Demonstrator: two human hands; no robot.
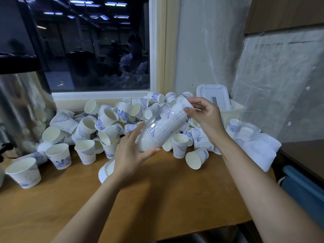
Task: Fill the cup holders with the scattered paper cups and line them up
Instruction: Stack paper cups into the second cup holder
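Left grip (129,155) hugs the clear cup holder (163,127); right grip (205,118) pinches a paper cup (184,102) to push in straight next.

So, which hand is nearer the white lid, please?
Right. The right hand, pinching a cup, is just below-left of the white lid; the left hand grips the clear holder further left.

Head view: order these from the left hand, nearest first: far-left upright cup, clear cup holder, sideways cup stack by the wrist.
1. Clear cup holder: gripped by the left hand; the right hand pinches nested cups at its far end.
2. Sideways cup stack: on the table beside the left wrist.
3. Far-left upright cup: far left, toward the front.
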